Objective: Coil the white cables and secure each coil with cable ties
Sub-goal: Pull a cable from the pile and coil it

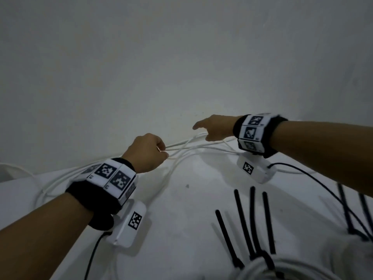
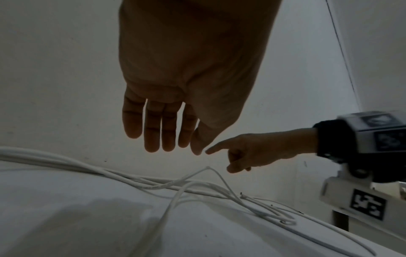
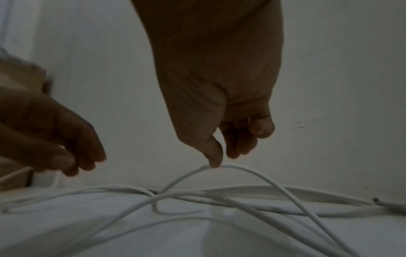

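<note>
Several loose white cables [image 1: 193,147] run tangled along the back of the white table [image 1: 187,229], close to the wall. My left hand [image 1: 149,152] hovers over them; in the left wrist view its fingers [image 2: 153,135] hang straight and hold nothing. My right hand [image 1: 210,128] is farther right with its index finger pointing left and the other fingers loosely curled. In the right wrist view its thumb tip [image 3: 214,162] touches the top of one raised cable arch [image 3: 252,172], and no finger closes against it. Black cable ties [image 1: 244,223] lie in front.
A white cable coil [image 1: 260,269] bound with a black tie lies at the bottom edge. More black ties [image 1: 355,215] lie at the right. Thin black camera leads [image 1: 314,178] trail across the table. A grey wall [image 1: 181,67] stands directly behind the cables.
</note>
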Demonstrator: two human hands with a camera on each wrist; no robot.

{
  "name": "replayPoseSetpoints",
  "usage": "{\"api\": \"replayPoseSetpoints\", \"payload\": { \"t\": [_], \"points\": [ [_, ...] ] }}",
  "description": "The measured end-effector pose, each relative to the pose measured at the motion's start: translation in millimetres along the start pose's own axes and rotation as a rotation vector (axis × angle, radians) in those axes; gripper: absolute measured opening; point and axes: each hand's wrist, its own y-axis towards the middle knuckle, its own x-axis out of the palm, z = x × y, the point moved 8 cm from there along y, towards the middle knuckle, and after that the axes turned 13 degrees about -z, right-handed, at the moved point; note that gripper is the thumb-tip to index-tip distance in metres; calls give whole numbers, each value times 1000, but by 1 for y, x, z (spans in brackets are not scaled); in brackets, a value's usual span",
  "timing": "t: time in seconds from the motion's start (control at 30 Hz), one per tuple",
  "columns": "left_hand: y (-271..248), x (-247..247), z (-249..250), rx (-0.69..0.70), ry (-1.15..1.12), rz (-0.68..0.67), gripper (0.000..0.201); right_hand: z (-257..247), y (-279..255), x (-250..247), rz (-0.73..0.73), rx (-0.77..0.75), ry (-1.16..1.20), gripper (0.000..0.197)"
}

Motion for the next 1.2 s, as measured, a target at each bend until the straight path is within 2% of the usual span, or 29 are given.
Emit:
{"api": "replayPoseSetpoints", "payload": {
  "t": [0.07, 0.13, 0.2, 0.3, 0.4, 0.6, 0.7, 0.8, 0.87, 0.93, 1.03, 1.13, 1.2],
  "points": [
    [5, 3, -5, 5, 11, 0, 24, -4, 23, 2, -21, 41, -145, 56],
    [5, 3, -8, 10, 22, 2, 26, -8, 35, 4, -43, 78, -305, 42],
    [-1, -1, -12, -2, 35, 2, 28, -14, 33, -3, 12, 72, -408, 28],
    [-16, -16, -14, -32, 34, 18, 35, -23, -2, -33, 257, 30, -411, 24],
    [-39, -35, -5, -27, 18, 47, 51, -32, -56, -66, 529, -38, -377, 22],
    [-88, -72, 25, 42, -82, 140, 84, -49, -167, -126, 878, -89, -253, 17],
    [-111, -85, 46, 106, -120, 155, 77, -64, -217, -156, 1003, -99, -249, 20],
    [-137, -104, 69, 204, -186, 255, 42, -80, -263, -181, 1097, -140, -254, 23],
    [-158, -120, 80, 303, -271, 344, 27, -87, -289, -192, 1143, -182, -240, 23],
    [-178, -131, 92, 456, -442, 346, 15, -95, -307, -195, 1161, -227, -229, 23],
    [-207, -140, 110, 618, -651, 328, 15, -114, -322, -184, 1127, -272, -247, 21],
    [-230, -144, 119, 667, -744, 361, 24, -125, -327, -166, 1074, -266, -210, 18],
    [-240, -147, 115, 665, -795, 378, 28, -117, -322, -150, 1000, -183, -181, 17]
  ]
}}
